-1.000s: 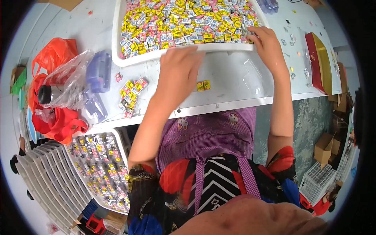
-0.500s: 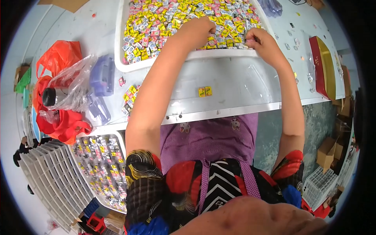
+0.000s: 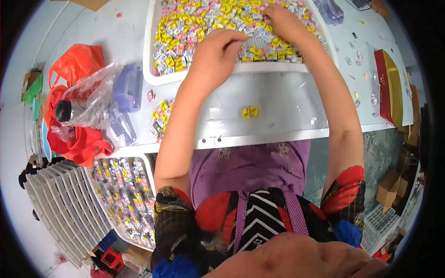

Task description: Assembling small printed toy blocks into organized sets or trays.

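Observation:
A large white tray (image 3: 273, 68) full of small yellow, pink and white printed packets (image 3: 185, 28) stands on the table in front of me. Over its near left part, my left hand (image 3: 214, 58) is curled, thumb and forefinger close together; what lies inside the fingers is hidden. Farther in, right of centre, my right hand (image 3: 283, 24) pinches down among the packets, and I cannot make out what it has. Between the hands a patch of the tray's bottom shows through. Two yellow packets (image 3: 250, 112) lie side by side on a clear plastic sheet near the table's front edge.
On the left are a small packet pile (image 3: 161, 118), clear plastic trays (image 3: 128, 88), red bags (image 3: 76, 62) and a bottle (image 3: 69, 111). Below stands a filled tray (image 3: 125, 199) beside stacked white trays (image 3: 65, 204). A red-and-gold box (image 3: 388, 88) sits right.
My left hand has drawn back toward the tray's near edge. My right hand has reached farther into the packets and leftward. The view has shifted slightly.

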The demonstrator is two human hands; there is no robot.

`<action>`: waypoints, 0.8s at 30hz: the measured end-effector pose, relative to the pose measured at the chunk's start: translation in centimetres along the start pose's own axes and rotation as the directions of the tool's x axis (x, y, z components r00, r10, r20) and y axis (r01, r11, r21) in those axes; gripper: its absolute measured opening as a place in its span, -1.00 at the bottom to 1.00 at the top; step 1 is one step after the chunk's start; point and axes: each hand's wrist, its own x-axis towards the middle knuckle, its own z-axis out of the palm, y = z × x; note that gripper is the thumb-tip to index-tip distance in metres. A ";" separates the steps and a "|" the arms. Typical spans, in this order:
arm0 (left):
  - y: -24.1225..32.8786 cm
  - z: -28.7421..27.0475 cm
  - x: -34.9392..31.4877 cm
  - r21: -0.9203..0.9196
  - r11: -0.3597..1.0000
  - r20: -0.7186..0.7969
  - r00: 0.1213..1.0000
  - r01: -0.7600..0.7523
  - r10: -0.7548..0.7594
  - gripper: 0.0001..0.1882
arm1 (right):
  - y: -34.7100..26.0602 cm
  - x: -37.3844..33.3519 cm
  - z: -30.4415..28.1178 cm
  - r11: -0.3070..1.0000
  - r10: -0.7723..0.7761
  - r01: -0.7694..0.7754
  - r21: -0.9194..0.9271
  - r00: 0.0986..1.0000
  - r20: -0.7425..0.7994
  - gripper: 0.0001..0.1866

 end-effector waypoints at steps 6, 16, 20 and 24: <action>3.1 -1.3 -10.5 -0.369 0.606 0.393 0.709 0.705 -0.585 -0.90 | -3.7 1.0 -4.1 0.989 0.132 -0.139 0.043 0.982 0.134 -0.88; 4.8 1.4 -12.5 -0.125 0.832 0.086 0.841 0.541 -0.534 -0.94 | -3.9 0.2 -3.2 0.943 0.234 -0.248 0.223 0.968 0.087 -0.81; 4.0 1.2 -11.7 -0.067 0.843 0.096 0.844 0.534 -0.527 -0.94 | -2.9 0.5 -3.2 0.920 0.286 -0.245 0.306 0.953 -0.096 -0.79; 3.2 2.2 -11.2 -0.040 0.833 0.152 0.827 0.552 -0.541 -0.96 | -2.6 0.6 -3.1 0.898 0.291 -0.211 0.387 0.943 -0.160 -0.78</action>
